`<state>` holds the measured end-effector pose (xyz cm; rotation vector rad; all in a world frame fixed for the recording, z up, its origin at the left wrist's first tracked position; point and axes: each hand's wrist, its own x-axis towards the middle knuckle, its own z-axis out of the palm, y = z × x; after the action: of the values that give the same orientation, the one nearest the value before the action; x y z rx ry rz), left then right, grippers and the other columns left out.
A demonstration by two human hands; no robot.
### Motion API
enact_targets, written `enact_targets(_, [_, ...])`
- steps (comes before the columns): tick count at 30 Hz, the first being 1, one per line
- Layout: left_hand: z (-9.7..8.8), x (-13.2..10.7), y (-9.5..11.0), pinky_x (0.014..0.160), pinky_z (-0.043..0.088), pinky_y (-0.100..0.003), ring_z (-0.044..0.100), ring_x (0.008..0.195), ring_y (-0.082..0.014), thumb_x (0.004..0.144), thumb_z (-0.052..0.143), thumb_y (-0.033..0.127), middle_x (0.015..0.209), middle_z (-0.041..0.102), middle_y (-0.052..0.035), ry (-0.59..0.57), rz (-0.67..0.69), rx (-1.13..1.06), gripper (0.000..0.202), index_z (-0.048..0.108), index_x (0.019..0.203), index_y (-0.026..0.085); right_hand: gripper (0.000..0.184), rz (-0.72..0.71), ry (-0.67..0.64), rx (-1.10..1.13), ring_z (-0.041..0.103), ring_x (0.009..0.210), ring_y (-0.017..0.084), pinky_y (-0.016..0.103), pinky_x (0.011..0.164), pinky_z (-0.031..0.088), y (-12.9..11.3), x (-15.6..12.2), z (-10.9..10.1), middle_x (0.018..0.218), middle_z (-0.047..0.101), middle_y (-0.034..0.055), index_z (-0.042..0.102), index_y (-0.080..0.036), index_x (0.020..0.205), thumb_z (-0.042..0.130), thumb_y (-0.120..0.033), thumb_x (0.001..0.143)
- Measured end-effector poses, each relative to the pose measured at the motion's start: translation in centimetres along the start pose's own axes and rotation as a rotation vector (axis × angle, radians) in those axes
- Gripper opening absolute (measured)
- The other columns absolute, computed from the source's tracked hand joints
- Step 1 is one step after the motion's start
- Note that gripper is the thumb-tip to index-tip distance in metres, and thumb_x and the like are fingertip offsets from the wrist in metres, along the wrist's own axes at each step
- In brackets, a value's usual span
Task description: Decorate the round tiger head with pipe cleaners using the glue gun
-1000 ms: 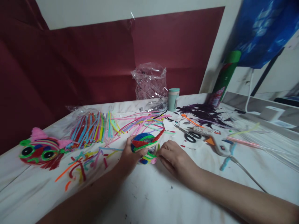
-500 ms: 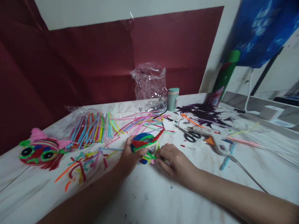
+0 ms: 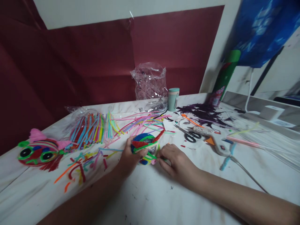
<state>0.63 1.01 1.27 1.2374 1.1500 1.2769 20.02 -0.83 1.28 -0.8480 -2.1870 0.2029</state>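
Note:
My left hand [image 3: 130, 156] is wrapped round a small figure of coiled pipe cleaners [image 3: 145, 147], blue, green, red and yellow, held just above the white table [image 3: 152, 200]. My right hand [image 3: 174, 160] is closed in a pinch at the figure's right side, on a green pipe-cleaner end there. Both forearms come in from the bottom edge.
A finished pipe-cleaner face [image 3: 38, 152] with pink ears lies at the left. Bundled coloured pipe cleaners [image 3: 87, 130] and loose cut pieces [image 3: 79, 167] lie behind my left arm. Scissors [image 3: 191, 135], a glue gun [image 3: 219, 147], a teal cup [image 3: 173, 99] and a clear bag [image 3: 150, 84] stand farther back.
My right hand has shifted slightly left and closed in on the figure's right side. The left hand and the figure have stayed put.

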Motion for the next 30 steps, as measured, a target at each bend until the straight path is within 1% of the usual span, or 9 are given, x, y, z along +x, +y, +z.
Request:
enact_targets(4, [-0.07, 0.06, -0.24, 0.072, 0.054, -0.033, 0.066, 0.089, -0.0248, 0.059, 0.079, 0.037, 0.099, 0.068, -0.008, -0.006, 0.0, 0.012, 0.069, 0.045, 0.117, 0.019, 0.013, -0.015, 0.003, 0.002, 0.056, 0.071, 0.019, 0.033, 0.069, 0.042, 0.21, -0.04, -0.04, 0.072, 0.064, 0.0056, 0.058, -0.019, 0.082, 0.047, -0.014, 0.086])
enact_targets(7, [-0.07, 0.03, -0.34, 0.072, 0.054, -0.034, 0.067, 0.087, -0.0251, 0.059, 0.079, 0.038, 0.098, 0.068, -0.0079, -0.004, 0.001, 0.006, 0.069, 0.046, 0.116, 0.019, 0.014, -0.027, 0.007, 0.003, 0.056, 0.071, 0.019, 0.033, 0.069, 0.043, 0.28, -0.04, -0.09, 0.073, 0.064, 0.0056, 0.058, -0.019, 0.082, 0.047, -0.014, 0.087])
enact_targets(12, [-0.13, -0.12, -0.26, 0.069, 0.054, -0.033, 0.067, 0.084, -0.0236, 0.062, 0.077, 0.037, 0.097, 0.067, -0.0068, -0.046, -0.005, 0.004, 0.066, 0.044, 0.117, 0.02, 0.016, -0.067, 0.023, 0.027, 0.057, 0.075, 0.019, 0.033, 0.07, 0.044, 0.28, -0.08, 0.01, 0.077, 0.066, 0.0074, 0.06, -0.018, 0.087, 0.046, -0.011, 0.086])
enact_targets(18, [-0.15, -0.04, -0.23, 0.071, 0.054, -0.034, 0.066, 0.087, -0.0253, 0.06, 0.079, 0.035, 0.097, 0.068, -0.0074, -0.01, 0.004, 0.009, 0.065, 0.046, 0.115, 0.02, 0.016, -0.085, 0.026, 0.013, 0.056, 0.075, 0.019, 0.034, 0.071, 0.043, 0.33, -0.27, 0.18, 0.079, 0.066, 0.0072, 0.06, -0.018, 0.09, 0.047, -0.011, 0.087])
enact_targets(23, [-0.09, 0.02, -0.12, 0.074, 0.054, -0.035, 0.066, 0.09, -0.0255, 0.061, 0.077, 0.034, 0.096, 0.068, -0.0061, -0.014, 0.009, 0.026, 0.064, 0.047, 0.114, 0.02, 0.016, -0.12, 0.03, -0.006, 0.055, 0.073, 0.019, 0.033, 0.069, 0.042, 0.19, -0.29, 0.1, 0.077, 0.065, 0.0073, 0.061, -0.018, 0.088, 0.045, -0.012, 0.088])
enact_targets(27, [-0.1, 0.06, -0.18, 0.074, 0.054, -0.035, 0.066, 0.09, -0.0255, 0.06, 0.077, 0.034, 0.097, 0.068, -0.0067, -0.011, 0.017, 0.022, 0.065, 0.046, 0.115, 0.019, 0.015, -0.114, 0.031, -0.02, 0.056, 0.074, 0.02, 0.033, 0.068, 0.043, 0.01, -0.25, 0.13, 0.077, 0.065, 0.008, 0.061, -0.017, 0.088, 0.047, -0.013, 0.088])
enact_targets(30, [-0.11, 0.02, -0.22, 0.074, 0.054, -0.034, 0.066, 0.09, -0.0249, 0.061, 0.076, 0.034, 0.098, 0.068, -0.0065, -0.014, 0.02, 0.031, 0.064, 0.046, 0.116, 0.019, 0.012, -0.082, 0.047, 0.027, 0.057, 0.073, 0.02, 0.033, 0.068, 0.044, -0.02, -0.23, 0.25, 0.075, 0.065, 0.0073, 0.061, -0.017, 0.087, 0.049, -0.015, 0.088])
